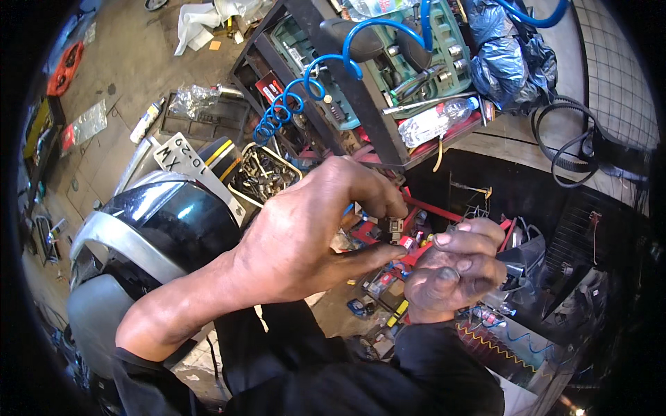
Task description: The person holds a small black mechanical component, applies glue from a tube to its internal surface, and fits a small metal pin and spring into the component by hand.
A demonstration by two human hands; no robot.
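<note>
My left hand (298,236) is raised in the middle of the view. Between its bent fingers and thumb it pinches a small metallic piece (396,230) with rectangular openings; its exact kind is too small to make out. Just right of that piece, my right hand (458,267) is closed, its darkly stained fingers curled inward and the thumb bent toward them. Whatever lies inside those fingers, if anything, is hidden. The two hands do not visibly touch.
A tray of loose bolts (265,173) stands beside a motorcycle tail (163,215) at left. Beyond are an open green socket set (444,69), a plastic bottle (437,123) and a coiled blue hose (291,104). A black belt (562,139) hangs at right.
</note>
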